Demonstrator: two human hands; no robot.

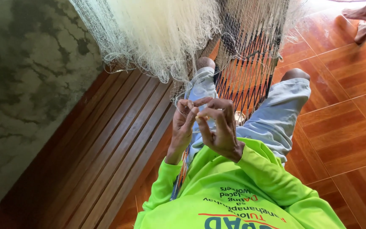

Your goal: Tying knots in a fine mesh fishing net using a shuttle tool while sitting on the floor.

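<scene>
While the pale, fine-meshed fishing net [157,34] hangs just above the knees, its taut stretch [248,63] is drawn down between them, within reach. Just below that stretch, the left hand [183,125] and right hand [221,129] meet, fingers narrowed in pinches, seemingly on a net strand too thin to confirm. Below the hands, the bright green long-sleeved shirt [234,191] bears curved printed lettering in orange, dark and blue.

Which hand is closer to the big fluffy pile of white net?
The left hand. It sits just below the bunched white net, on that side. The right hand is beside it, farther from the pile, in front of the stretched mesh between the knees.
</scene>
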